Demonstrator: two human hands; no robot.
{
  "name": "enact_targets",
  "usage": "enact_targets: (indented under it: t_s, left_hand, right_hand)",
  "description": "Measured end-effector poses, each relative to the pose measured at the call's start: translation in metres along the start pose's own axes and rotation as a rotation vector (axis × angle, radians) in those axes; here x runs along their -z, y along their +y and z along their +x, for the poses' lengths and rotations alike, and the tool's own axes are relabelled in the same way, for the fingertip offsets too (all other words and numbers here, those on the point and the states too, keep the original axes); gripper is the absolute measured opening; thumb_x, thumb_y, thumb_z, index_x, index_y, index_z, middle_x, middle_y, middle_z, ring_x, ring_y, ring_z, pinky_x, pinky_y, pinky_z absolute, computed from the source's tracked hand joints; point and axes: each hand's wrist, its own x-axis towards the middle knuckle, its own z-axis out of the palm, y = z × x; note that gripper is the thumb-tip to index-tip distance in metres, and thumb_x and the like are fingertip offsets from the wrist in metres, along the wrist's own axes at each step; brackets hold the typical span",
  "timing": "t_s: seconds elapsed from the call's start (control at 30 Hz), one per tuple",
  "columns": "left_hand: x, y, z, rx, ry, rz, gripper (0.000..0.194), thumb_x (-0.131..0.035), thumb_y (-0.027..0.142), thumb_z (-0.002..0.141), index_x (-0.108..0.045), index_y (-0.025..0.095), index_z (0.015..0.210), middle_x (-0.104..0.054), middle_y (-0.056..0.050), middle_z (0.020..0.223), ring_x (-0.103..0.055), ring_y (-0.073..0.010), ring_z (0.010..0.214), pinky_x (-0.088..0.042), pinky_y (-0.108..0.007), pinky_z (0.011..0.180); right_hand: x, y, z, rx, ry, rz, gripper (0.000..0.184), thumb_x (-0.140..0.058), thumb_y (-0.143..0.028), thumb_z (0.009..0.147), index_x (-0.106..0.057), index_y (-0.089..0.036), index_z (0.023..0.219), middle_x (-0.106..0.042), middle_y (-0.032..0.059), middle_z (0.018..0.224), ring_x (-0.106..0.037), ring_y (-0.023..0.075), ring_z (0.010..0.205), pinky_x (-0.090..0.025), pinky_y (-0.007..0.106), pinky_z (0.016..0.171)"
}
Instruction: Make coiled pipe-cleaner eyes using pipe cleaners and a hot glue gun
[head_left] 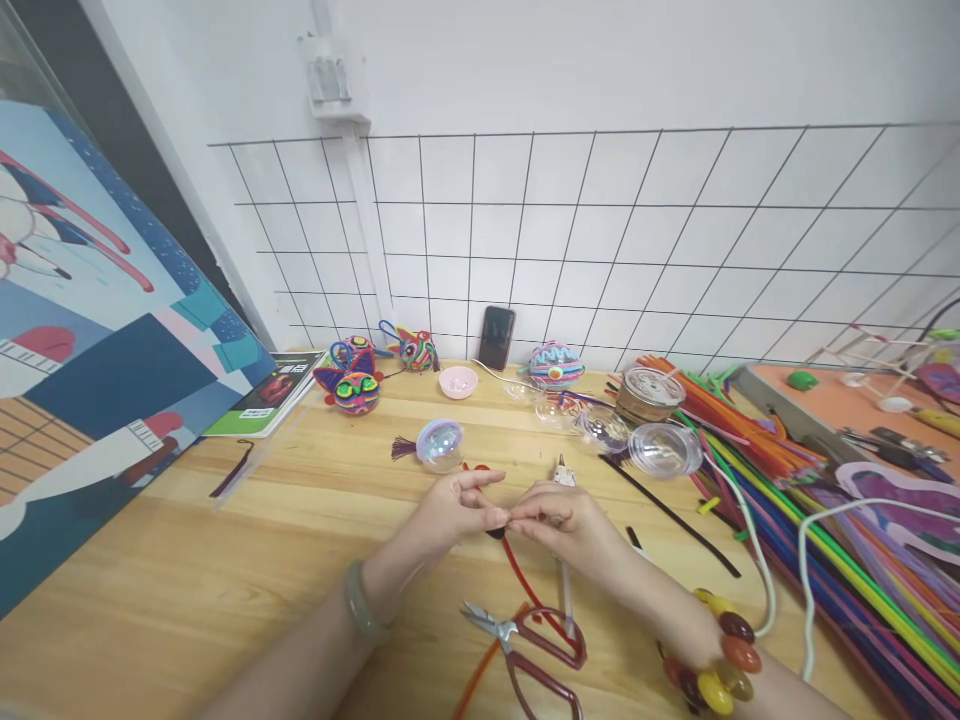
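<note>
My left hand (463, 508) and my right hand (566, 520) meet above the middle of the wooden table, fingertips pinched together. A small black piece (496, 533) shows beneath the left thumb; what lies between the right fingertips is too small to make out. Below the hands, a red pipe cleaner (517, 570) runs down toward dark-red-handled scissors (504, 632), which lie partly spread near an orange pipe cleaner (480, 680). Behind my right hand, a hot glue gun (564, 474) is mostly hidden. Beyond my left hand lies a clear ball with a purple rim (441, 445) and a dark tassel.
Colourful decorated balls (355, 390), a pink bowl (458, 382) and an upright phone (496, 338) stand along the wall. Clear plastic half-shells (664, 450) lie at right, beside many pipe cleaners (817, 580) and a white cord (804, 560). A large illustrated board (127, 370) leans at left.
</note>
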Motion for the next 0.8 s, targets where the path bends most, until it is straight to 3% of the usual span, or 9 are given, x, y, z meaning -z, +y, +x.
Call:
enact_targets:
  t_s: [0.8]
  left_hand:
    - [-0.0012, 0.0027, -0.0014, 0.014, -0.011, -0.04, 0.068, -0.078, 0.024, 0.054, -0.052, 0.01, 0.115, -0.067, 0.0, 0.061, -0.059, -0.0101, 0.057, -0.041, -0.023, 0.063]
  right_hand:
    - [0.0009, -0.0002, -0.0003, 0.005, 0.004, 0.022, 0.016, -0.058, -0.029, 0.08, -0.069, -0.018, 0.077, -0.068, 0.006, 0.073, -0.062, 0.0161, 0.069, -0.048, 0.027, 0.064]
